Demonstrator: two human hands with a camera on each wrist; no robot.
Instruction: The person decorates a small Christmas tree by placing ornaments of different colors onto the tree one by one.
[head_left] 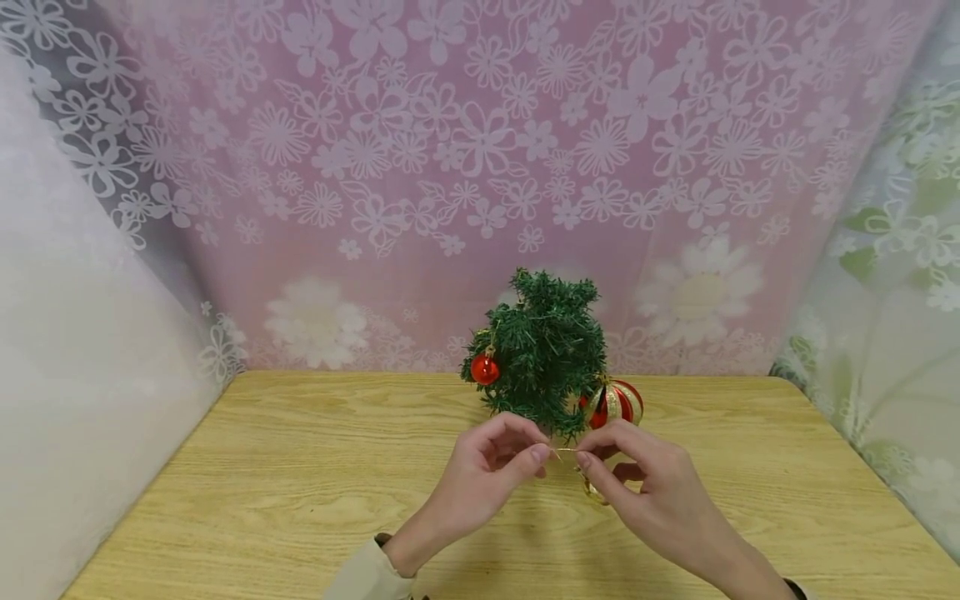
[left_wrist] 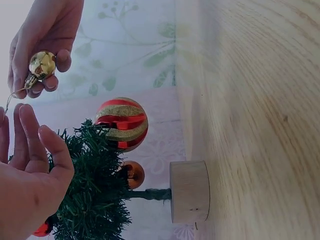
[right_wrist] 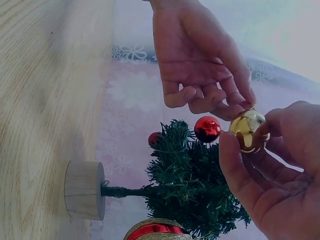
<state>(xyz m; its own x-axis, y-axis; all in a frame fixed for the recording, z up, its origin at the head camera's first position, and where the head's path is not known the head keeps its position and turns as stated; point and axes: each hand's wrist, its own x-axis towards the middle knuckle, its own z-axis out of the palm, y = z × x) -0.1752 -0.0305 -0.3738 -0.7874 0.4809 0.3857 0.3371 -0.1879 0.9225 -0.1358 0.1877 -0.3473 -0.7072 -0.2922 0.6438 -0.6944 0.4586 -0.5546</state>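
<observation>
Both hands meet in front of a small artificial Christmas tree. Between thumb and forefinger, my left hand pinches one end of a thin gold cord. The cord's other end is pinched by my right hand, close to a shiny gold Christmas ball. In the head view that ball is mostly hidden behind the right fingers; in the right wrist view it shows among them. A red ball hangs on the tree's left side, and a large red-and-gold striped ball is at its lower right.
The tree stands on a round pale wooden base, seen in both wrist views. A copper-coloured ball sits low among the branches. The wood-grain table ends at a pink flowered curtain behind the tree.
</observation>
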